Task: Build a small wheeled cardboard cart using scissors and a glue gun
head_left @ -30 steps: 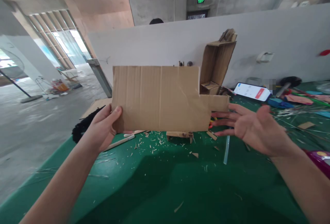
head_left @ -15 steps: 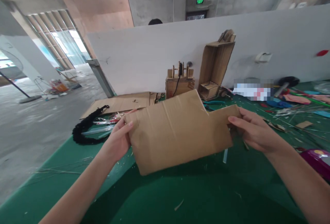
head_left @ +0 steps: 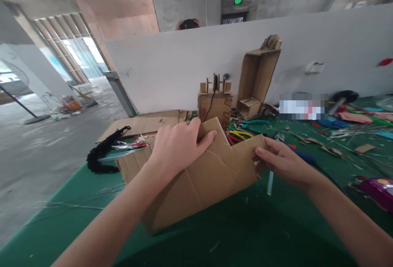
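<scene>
Whereas a second ago the card (head_left: 196, 181) stood upright before the face, held by the left hand (head_left: 176, 146) alone with the right hand (head_left: 282, 162) spread open beside it, it now lies tilted low over the bench (head_left: 245, 230). The left has come from the card's left edge to its top, grip closed with fingers curled over the upper edge. The right grip is pinched on the narrow tab at the right end. Judgement: inspection has given way to working the piece, probably bending it.

Count: one card in hand; two hands on it; two card boxes (head_left: 259, 80) by the partition, one tall, one small (head_left: 215, 103); one flat sheet (head_left: 144, 123); one black cord (head_left: 102, 150); several coloured sticks (head_left: 238, 136), number unclear.
</scene>
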Demonstrator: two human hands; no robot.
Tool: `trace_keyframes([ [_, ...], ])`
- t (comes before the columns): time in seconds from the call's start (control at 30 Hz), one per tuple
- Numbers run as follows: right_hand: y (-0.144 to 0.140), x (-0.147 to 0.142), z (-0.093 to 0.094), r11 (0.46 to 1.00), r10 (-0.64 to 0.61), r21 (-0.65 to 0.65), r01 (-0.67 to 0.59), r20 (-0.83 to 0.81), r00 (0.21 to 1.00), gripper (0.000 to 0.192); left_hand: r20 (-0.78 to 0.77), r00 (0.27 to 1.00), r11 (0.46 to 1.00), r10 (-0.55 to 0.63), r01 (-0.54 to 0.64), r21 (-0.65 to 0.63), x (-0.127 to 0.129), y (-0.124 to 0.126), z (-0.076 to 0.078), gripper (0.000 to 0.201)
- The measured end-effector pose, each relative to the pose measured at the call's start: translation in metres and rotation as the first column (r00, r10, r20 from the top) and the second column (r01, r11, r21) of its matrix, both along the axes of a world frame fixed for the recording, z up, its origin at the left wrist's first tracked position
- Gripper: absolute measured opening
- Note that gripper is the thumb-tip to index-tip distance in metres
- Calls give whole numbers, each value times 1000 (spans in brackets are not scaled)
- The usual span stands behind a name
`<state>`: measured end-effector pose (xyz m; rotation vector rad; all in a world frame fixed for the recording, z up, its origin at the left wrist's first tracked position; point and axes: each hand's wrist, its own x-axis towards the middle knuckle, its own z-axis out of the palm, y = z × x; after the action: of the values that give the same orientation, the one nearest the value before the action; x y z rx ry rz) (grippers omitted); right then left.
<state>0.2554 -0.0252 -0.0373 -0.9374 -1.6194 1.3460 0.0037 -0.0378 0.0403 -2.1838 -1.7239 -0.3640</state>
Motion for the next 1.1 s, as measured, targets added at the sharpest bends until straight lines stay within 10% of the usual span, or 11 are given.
trace_keyframes([
  [0.1, 17, 6, -8, 960, -238, 189, 207, 162, 958, 50, -58, 998, 1000, 14, -13, 17, -1, 11, -8, 57],
  [0.2, 35, 10, -19, 864, -474, 467, 189, 626, 619, 39, -106, 994, 1000, 13, -14, -8, -12, 19, -13, 57],
  [0.5, 70, -12, -28, 889, -448, 455, 45, 847, 287, 27, -162, 987, 997, -18, 6, -74, -22, 29, -22, 57],
  [0.83, 80, -23, -24, 877, -449, 378, 297, 864, 227, 37, -123, 992, 994, 37, -50, -98, -24, 29, -19, 57],
  [1.1, 64, -1, -22, 767, -609, 293, 571, 615, 502, 14, -69, 995, 996, 67, -71, -56, -31, 31, -16, 58],
])
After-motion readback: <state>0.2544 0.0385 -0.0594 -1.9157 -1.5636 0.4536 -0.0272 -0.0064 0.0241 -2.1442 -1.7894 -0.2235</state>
